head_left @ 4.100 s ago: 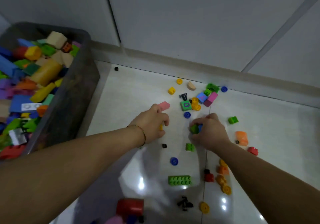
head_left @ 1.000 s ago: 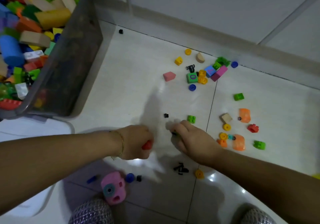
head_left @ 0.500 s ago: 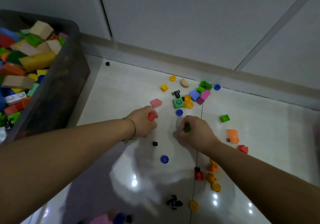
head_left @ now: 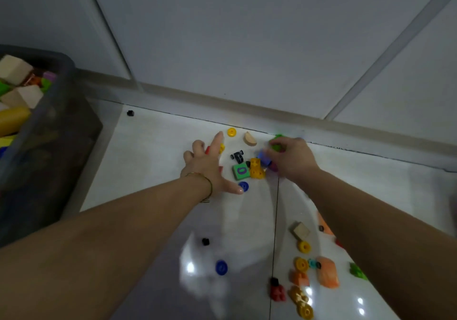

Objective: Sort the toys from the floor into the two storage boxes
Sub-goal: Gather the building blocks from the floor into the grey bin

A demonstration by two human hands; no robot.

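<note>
My left hand [head_left: 206, 165] lies on the floor among the scattered toys, index finger and thumb stretched out. Its other fingers curl, and a red piece [head_left: 207, 149] shows between them. The thumb tip touches a blue disc [head_left: 244, 186]. My right hand [head_left: 290, 159] curls over the cluster by the wall and grips a green brick [head_left: 275, 145], with a blue block [head_left: 263, 158] under its fingers. Between the hands lie a green number tile [head_left: 239, 172], yellow pieces [head_left: 257, 169] and a black wheel part [head_left: 237, 156]. The dark storage box [head_left: 57, 127], full of blocks, stands at the left.
A yellow disc [head_left: 231, 132] and a wooden half-round [head_left: 250, 139] lie near the skirting. Closer to me are a blue disc [head_left: 221, 267], a black cube [head_left: 205, 241], a wooden block [head_left: 301, 230], yellow gears [head_left: 301, 264], orange pieces [head_left: 327, 271] and a red brick [head_left: 277, 292].
Both hands have reached forward to the cluster by the wall. My left index finger and thumb have spread out; my right hand now covers the green and blue bricks.
</note>
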